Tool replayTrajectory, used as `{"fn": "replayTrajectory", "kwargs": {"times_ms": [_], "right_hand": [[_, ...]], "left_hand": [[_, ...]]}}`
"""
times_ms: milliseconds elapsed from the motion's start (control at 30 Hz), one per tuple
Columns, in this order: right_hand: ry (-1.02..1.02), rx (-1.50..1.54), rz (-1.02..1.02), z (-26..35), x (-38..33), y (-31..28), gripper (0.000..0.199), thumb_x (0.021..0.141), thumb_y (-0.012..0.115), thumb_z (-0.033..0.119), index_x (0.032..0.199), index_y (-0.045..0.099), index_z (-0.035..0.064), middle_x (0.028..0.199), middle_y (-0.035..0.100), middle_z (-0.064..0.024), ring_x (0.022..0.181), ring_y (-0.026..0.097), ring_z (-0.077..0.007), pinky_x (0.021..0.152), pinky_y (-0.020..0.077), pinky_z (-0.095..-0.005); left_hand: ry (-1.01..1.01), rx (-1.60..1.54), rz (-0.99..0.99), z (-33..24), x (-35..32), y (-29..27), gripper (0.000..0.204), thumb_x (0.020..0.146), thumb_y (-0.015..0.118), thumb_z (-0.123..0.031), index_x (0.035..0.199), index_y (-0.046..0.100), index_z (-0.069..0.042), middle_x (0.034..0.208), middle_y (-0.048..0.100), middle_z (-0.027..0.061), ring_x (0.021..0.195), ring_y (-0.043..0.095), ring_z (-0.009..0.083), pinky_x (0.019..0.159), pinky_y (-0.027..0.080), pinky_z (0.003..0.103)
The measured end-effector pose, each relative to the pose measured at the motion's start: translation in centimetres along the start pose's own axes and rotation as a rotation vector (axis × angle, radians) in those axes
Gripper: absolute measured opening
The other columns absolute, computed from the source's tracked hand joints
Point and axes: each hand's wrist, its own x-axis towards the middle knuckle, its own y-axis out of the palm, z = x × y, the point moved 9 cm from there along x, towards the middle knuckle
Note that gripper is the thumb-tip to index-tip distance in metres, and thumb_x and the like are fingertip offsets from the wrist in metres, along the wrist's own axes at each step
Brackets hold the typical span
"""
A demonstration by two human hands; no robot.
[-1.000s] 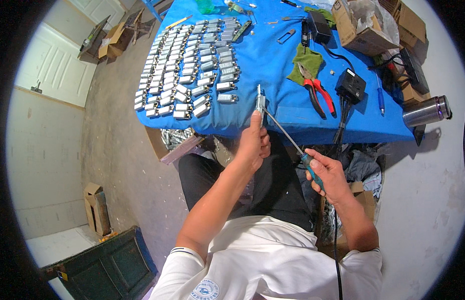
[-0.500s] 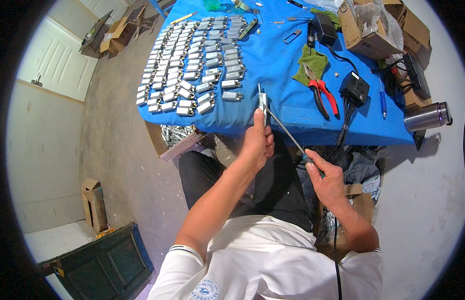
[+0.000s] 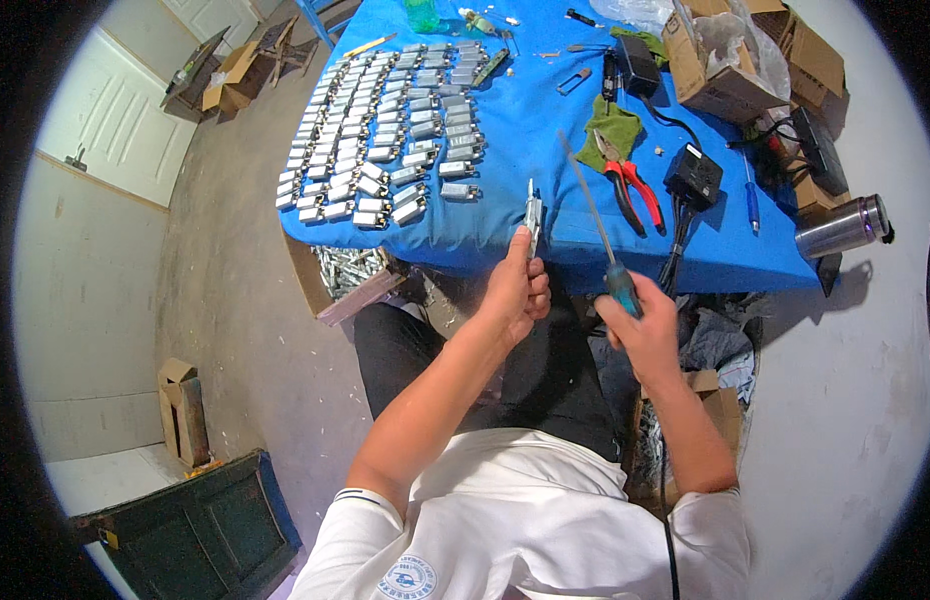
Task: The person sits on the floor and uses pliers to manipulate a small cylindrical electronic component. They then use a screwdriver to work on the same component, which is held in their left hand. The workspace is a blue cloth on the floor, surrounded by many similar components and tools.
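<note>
In my left hand [image 3: 517,285] I hold a small silvery metal part [image 3: 532,220] upright at the table's front edge, thumb pressed along it. A thin pin sticks up from its top. My right hand [image 3: 640,318] is closed around the blue-and-black handle of a screwdriver [image 3: 597,215]. Its long shaft points up and away to the left, and the tip is apart from the metal part. To the left of my hands, several rows of small silver metal units [image 3: 385,130] lie on the blue cloth [image 3: 525,120].
Red-and-black pliers [image 3: 633,190] rest partly on a green rag [image 3: 613,130]. Beside them are a black adapter box [image 3: 695,175], a blue pen [image 3: 752,205] and a steel tumbler [image 3: 840,228]. Cardboard boxes [image 3: 730,85] stand at the back right. Below the table's left corner, a box holds metal pieces [image 3: 345,270].
The screwdriver has come away from the metal part and swung more upright, its tip now farther up and right. My left hand still holds the part in nearly the same place.
</note>
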Motion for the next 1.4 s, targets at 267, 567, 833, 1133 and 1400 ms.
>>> {"fn": "replayTrajectory", "kwargs": {"times_ms": [267,567,833,1133,1400], "right_hand": [[0.104,0.444,0.160,-1.7,5.3,7.2,0.021,0.087,0.069,0.018,0.097,0.056,0.0041,0.085,0.063,-0.0048,0.075,0.061,-0.0106,0.065,0.0515,-0.0256],[0.103,0.465,0.425,1.6,3.6,8.4,0.028,0.086,0.068,0.016,0.106,0.057,0.0008,0.093,0.067,-0.0095,0.072,0.064,-0.0118,0.062,0.0538,-0.0233],[0.122,0.278,0.610,1.8,5.3,7.5,0.027,0.082,0.069,0.016,0.101,0.060,-0.0008,0.088,0.068,-0.0116,0.067,0.065,-0.0134,0.064,0.0536,-0.0255],[0.193,-0.052,1.041,3.2,8.0,7.7,0.037,0.071,0.074,0.019,0.098,0.062,-0.0031,0.086,0.069,-0.0159,0.071,0.067,-0.0172,0.061,0.0560,-0.0281],[0.207,-0.220,1.278,2.3,10.1,9.8,0.042,0.071,0.076,0.025,0.098,0.063,-0.0040,0.084,0.070,-0.0152,0.065,0.066,-0.0166,0.060,0.0558,-0.0281]], "left_hand": [[-0.070,0.090,0.128,3.5,-2.1,0.5,0.051,0.093,0.041,-0.064,0.070,0.040,-0.019,0.059,0.038,-0.0053,0.047,0.034,0.0080,0.041,0.024,0.021],[0.028,0.206,0.329,2.3,-4.7,0.9,0.046,0.091,0.044,-0.065,0.099,0.051,-0.019,0.076,0.054,-0.0008,0.067,0.052,0.0123,0.044,0.028,0.023],[0.170,0.382,0.205,-0.7,-4.2,-2.1,0.039,0.091,0.053,-0.053,0.086,0.057,-0.014,0.074,0.053,-0.0025,0.053,0.043,0.0083,0.047,0.027,0.023],[0.276,0.752,0.185,-4.7,-4.5,-1.2,0.037,0.091,0.057,-0.046,0.080,0.056,-0.010,0.067,0.051,-0.0030,0.054,0.045,0.0058,0.047,0.029,0.022],[0.338,0.812,0.296,-3.8,-4.3,-0.1,0.040,0.100,0.049,-0.041,0.088,0.056,-0.003,0.070,0.052,0.0011,0.051,0.042,0.0065,0.045,0.032,0.022]]}}
